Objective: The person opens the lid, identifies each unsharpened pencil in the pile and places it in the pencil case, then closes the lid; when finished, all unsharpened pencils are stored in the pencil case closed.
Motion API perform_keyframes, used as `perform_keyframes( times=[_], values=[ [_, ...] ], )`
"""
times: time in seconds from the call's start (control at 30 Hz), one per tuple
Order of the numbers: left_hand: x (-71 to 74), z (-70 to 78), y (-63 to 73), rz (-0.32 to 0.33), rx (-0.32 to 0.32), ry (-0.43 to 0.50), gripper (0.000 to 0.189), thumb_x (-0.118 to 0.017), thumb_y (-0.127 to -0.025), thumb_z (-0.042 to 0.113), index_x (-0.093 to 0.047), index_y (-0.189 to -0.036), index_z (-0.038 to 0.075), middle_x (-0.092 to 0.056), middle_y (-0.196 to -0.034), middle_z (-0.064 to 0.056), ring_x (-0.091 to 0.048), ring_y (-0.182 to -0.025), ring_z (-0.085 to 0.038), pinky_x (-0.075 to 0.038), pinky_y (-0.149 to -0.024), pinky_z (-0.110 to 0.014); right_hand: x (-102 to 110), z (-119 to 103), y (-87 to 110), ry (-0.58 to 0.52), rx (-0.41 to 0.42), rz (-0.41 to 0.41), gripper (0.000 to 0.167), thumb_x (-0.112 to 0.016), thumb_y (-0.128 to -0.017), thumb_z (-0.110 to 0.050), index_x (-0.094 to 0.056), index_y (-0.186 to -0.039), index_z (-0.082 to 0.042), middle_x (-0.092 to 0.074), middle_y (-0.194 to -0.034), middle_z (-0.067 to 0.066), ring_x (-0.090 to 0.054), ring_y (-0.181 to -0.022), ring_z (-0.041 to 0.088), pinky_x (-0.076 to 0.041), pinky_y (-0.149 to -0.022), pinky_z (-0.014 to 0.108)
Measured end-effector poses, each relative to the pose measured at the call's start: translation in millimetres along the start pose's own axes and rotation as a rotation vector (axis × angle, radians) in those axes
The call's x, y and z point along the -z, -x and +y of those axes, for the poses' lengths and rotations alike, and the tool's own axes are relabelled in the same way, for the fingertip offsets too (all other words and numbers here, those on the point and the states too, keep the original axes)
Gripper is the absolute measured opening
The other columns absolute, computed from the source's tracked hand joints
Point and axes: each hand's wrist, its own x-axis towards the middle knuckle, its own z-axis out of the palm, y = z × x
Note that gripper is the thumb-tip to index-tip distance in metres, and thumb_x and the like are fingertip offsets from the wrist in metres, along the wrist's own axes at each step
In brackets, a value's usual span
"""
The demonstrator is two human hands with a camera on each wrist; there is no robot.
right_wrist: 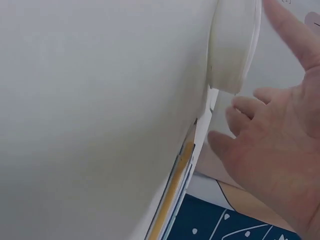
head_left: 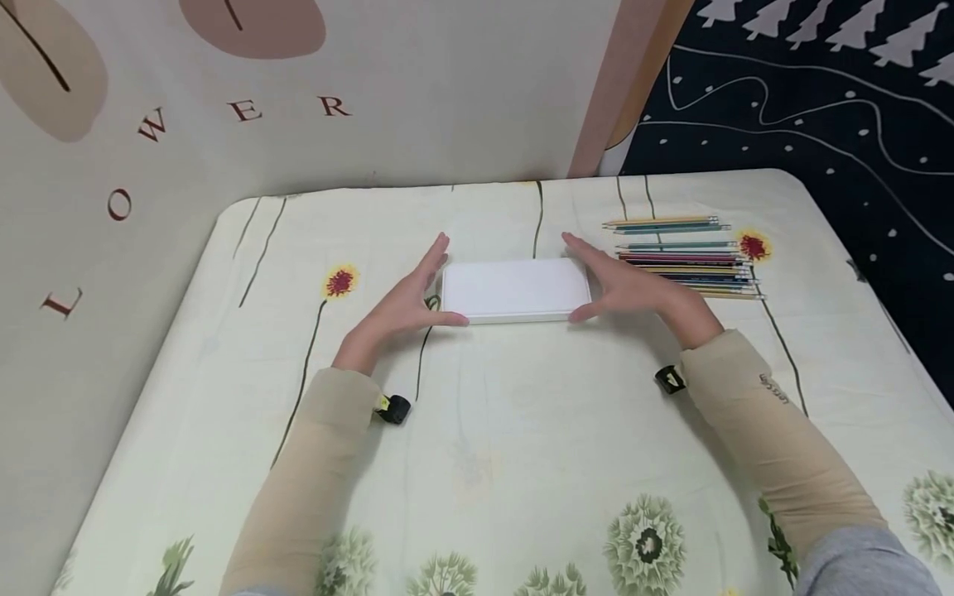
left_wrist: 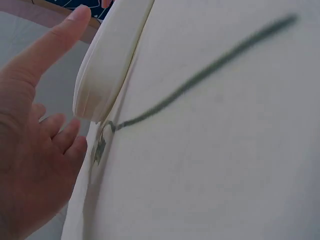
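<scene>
A flat white box (head_left: 516, 288) with rounded corners lies on the flower-patterned cloth, its lid side up. My left hand (head_left: 398, 306) is at its left end, thumb by the front corner and the other fingers stretched out past the side. At the opposite end is my right hand (head_left: 629, 285), spread the same way, with its thumb near the front right corner. In the left wrist view the box (left_wrist: 110, 55) stands beside straight, uncurled fingers. The right wrist view likewise has extended fingers beside the box end (right_wrist: 232, 47). Whether the thumbs touch the box is hard to tell.
Several pencils (head_left: 689, 258) lie in a row to the right, partly behind my right hand and forearm. A pale wall (head_left: 447, 99) borders the table at the back and left. Dark fabric with white trees (head_left: 812, 108) hangs at the right.
</scene>
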Motion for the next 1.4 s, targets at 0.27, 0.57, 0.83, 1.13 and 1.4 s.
perform_keyframes(
  times=[0.27,0.57,0.83,1.13,1.4],
  values=[
    [-2.1,-6.4,0.4,-0.007,-0.016,-0.027,0.115,-0.087,-0.077,0.03,-0.011,-0.162,0.023,-0.021,-0.167,0.007,-0.033,-0.151,-0.024,-0.026,-0.126,-0.042,-1.1,0.4,-0.5,0.056,0.018,-0.018,0.107,-0.087,-0.077,-0.026,-0.021,-0.159,-0.006,-0.016,-0.168,0.013,-0.012,-0.156,0.032,-0.015,-0.128,0.05],
    [-7.1,-12.0,-2.2,0.04,0.027,-0.094,0.104,-0.086,-0.077,0.032,-0.024,-0.159,0.024,-0.035,-0.162,-0.001,-0.041,-0.146,-0.028,-0.03,-0.124,-0.045,4.3,-4.7,-3.0,0.256,0.029,0.055,0.095,-0.089,-0.072,-0.033,-0.043,-0.151,-0.009,-0.047,-0.153,0.016,-0.043,-0.142,0.035,-0.039,-0.115,0.052],
    [-8.5,-12.9,-2.7,0.068,0.028,-0.141,0.104,-0.087,-0.075,0.034,-0.026,-0.158,0.025,-0.038,-0.16,-0.003,-0.044,-0.144,-0.028,-0.031,-0.123,-0.049,7.5,2.6,-9.5,0.265,0.043,0.062,0.094,-0.09,-0.069,-0.036,-0.048,-0.149,-0.011,-0.051,-0.15,0.014,-0.048,-0.139,0.031,-0.044,-0.11,0.048],
    [-6.9,-9.7,-2.2,0.071,0.035,-0.126,0.105,-0.087,-0.075,0.036,-0.024,-0.158,0.027,-0.037,-0.161,-0.006,-0.042,-0.145,-0.031,-0.032,-0.122,-0.051,19.1,8.1,-8.8,-0.041,-0.018,0.019,0.08,-0.088,-0.075,-0.027,-0.053,-0.146,-0.018,-0.05,-0.153,0.007,-0.043,-0.144,0.025,-0.035,-0.121,0.047],
    [-10.1,-12.4,-3.2,0.07,0.029,-0.077,0.108,-0.088,-0.074,0.035,-0.022,-0.159,0.025,-0.038,-0.16,-0.007,-0.042,-0.145,-0.029,-0.03,-0.123,-0.05,22.2,19.0,-8.5,-0.24,-0.027,0.056,0.06,-0.078,-0.086,-0.02,-0.057,-0.142,-0.017,-0.061,-0.141,0.008,-0.052,-0.121,0.012,-0.042,-0.089,0.018]
  ],
)
